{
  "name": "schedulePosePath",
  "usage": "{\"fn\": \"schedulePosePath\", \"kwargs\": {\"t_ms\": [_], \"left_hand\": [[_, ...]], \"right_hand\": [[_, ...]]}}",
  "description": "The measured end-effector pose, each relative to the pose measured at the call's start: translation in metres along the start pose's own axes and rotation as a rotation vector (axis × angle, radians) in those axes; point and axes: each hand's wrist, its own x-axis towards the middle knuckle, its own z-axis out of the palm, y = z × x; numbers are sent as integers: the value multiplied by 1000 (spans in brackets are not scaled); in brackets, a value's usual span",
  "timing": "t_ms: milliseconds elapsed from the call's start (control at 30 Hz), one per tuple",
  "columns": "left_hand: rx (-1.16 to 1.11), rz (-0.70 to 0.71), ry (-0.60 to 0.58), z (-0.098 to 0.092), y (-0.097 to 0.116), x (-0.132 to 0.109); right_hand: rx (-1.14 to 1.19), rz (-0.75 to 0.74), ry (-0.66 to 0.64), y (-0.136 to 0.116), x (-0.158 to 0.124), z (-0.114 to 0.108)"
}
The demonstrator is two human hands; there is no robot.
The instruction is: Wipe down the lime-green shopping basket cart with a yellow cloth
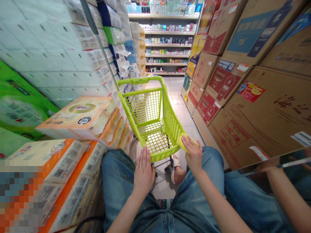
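A lime-green plastic shopping cart (152, 119) with a mesh basket stands in front of me, its near end over my knees. My right hand (191, 152) is wrapped over the cart's yellow handle grip (186, 143). My left hand (143, 170) lies with its fingers together against the cart's near left corner. A thin grey pole (97, 40) rises from the cart's far left corner. The basket holds nothing I can see. Below the cart are my blue-jeaned legs (119, 174) and a sandalled foot (176, 171).
Stacked packs of tissue (80, 118) line the left side, and printed cardboard cartons (264, 110) are piled on the right. Between them runs a tiled aisle (182, 111) to shelves of small goods (167, 42). A mirror panel (274, 171) at lower right reflects an arm.
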Motion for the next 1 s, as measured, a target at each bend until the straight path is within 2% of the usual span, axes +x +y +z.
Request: {"fn": "schedulePosePath", "kwargs": {"t_ms": [67,233,333,400,500,633,700,733,833,933,1000], "left_hand": [[-5,3,1,0,0,0],[-14,35,12,2,-2,-3],[-25,46,23,3,-4,-4],[-15,44,23,3,-5,-4],[21,35,7,2,-5,-3],[25,27,-2,0,-2,-1],[18,19,2,0,-1,-1],[14,14,6,1,0,-1],[1,6,17,2,0,-2],[-15,15,28,4,-2,-3],[-29,26,33,5,-3,-4]], "right_hand": [[18,-2,-13,-23,-5,4],[130,-155,-51,-107,-20,21],[154,-212,-44,-126,-22,25],[146,-258,-63,-115,-21,22],[103,-280,-68,-70,-18,14],[21,-130,28,-2,-10,6],[11,-61,54,11,-6,5],[13,-35,63,8,-6,5],[40,-18,53,-31,-10,11],[113,-126,-35,-90,-18,20],[157,-185,-24,-118,-22,25]]}}
